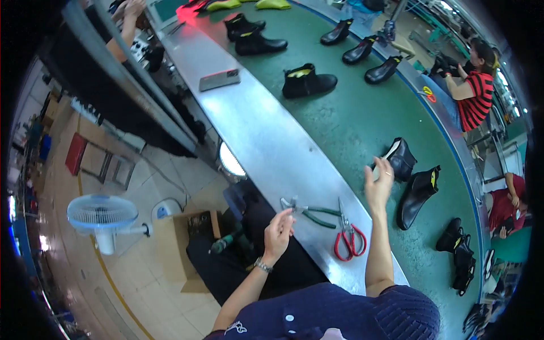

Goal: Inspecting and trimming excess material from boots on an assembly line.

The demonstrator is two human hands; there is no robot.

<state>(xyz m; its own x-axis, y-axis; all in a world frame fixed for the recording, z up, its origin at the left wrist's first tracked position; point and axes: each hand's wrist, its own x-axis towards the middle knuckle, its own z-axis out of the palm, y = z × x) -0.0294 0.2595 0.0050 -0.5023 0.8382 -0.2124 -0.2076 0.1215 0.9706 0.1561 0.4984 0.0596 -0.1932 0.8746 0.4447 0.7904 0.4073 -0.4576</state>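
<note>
Your right hand (pixel 378 182) hung open just left of the black boot (pixel 403 159), nearer than your empty left hand (pixel 278 231) by the pliers (pixel 309 211).

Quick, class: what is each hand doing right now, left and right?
Left hand: fingers loosely curled, holding nothing, near the pliers.
Right hand: open, empty, beside a black boot.

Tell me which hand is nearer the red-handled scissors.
Right. The right hand is raised just beyond the red-handled scissors; the left hand hovers farther off, by the green-handled pliers.
</note>
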